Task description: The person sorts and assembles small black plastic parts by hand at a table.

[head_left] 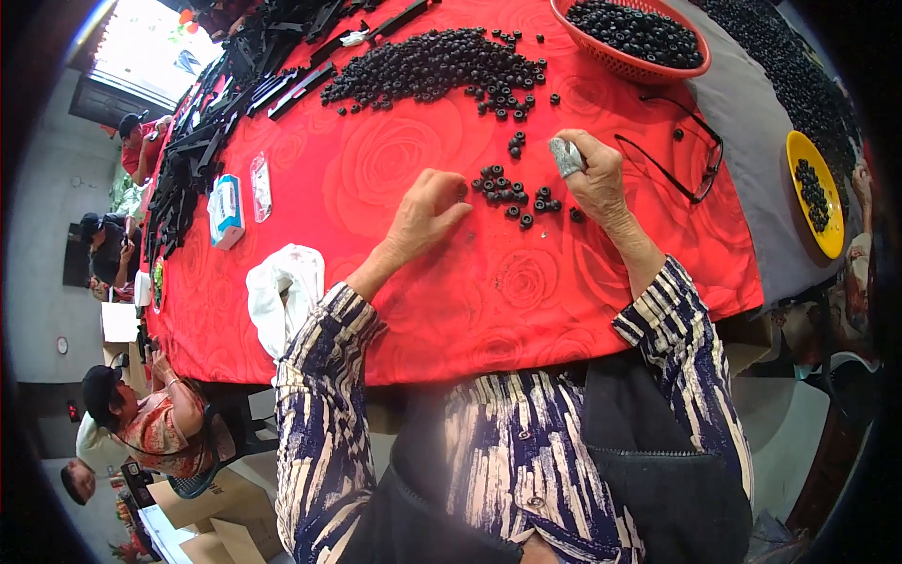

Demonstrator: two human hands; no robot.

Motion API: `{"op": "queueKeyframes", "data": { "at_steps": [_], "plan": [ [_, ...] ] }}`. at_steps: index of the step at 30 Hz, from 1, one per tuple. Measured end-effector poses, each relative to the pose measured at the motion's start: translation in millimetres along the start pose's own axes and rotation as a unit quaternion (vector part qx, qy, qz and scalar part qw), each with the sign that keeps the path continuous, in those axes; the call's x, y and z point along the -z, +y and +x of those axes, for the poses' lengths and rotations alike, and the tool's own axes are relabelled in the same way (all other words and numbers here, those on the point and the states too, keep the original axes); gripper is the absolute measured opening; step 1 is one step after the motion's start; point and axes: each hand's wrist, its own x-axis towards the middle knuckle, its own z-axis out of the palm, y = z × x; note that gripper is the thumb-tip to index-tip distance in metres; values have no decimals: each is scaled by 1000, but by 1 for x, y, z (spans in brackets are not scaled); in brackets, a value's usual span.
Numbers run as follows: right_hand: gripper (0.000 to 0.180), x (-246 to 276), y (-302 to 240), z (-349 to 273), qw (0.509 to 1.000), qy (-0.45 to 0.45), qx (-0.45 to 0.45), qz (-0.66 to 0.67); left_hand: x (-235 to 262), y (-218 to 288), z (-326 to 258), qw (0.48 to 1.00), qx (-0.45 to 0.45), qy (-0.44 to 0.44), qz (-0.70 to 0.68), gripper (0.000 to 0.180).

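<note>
Small round black parts with holes in the middle lie in a loose cluster on the red tablecloth. Left of the cluster, my left hand has its fingers curled, with what looks like one small black part at the fingertips. My right hand is closed just right of the cluster. A silver-grey wrap covers one of its digits; whatever these fingers hold is hidden. A large heap of the same black parts spreads farther back.
A red basket of black parts stands at the back right, near folded eyeglasses. Long black strips pile up at the left. A blue-white packet and white cloth lie left. Beyond is a yellow plate. Other people sit left.
</note>
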Motion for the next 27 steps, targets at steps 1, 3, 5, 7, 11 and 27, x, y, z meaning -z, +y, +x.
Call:
{"op": "queueKeyframes", "data": {
  "at_steps": [1, 3, 5, 7, 11, 27],
  "plan": [
    [17, 0, 1, -1, 1000, -5, 21, -11, -1, -1, 0, 1000, -1, 2, 3, 33],
    [16, -1, 2, -1, 999, -9, 44, -21, -2, -2, 0, 999, -1, 32, -26, 28],
    [17, 0, 4, -2, 999, -23, 31, -23, -5, 3, 4, 998, 14, 49, -43, 22],
    [17, -1, 6, -2, 999, -23, 37, -30, -8, 9, 7, 993, 29, 87, -69, 19],
    [16, 0, 2, 0, 999, -29, 30, -17, -21, 21, 25, 992, -5, 71, -101, 22],
    [17, -3, -3, -2, 998, -36, 46, -27, -50, 37, 30, 994, -89, -20, 64, 106]
  ]
}}
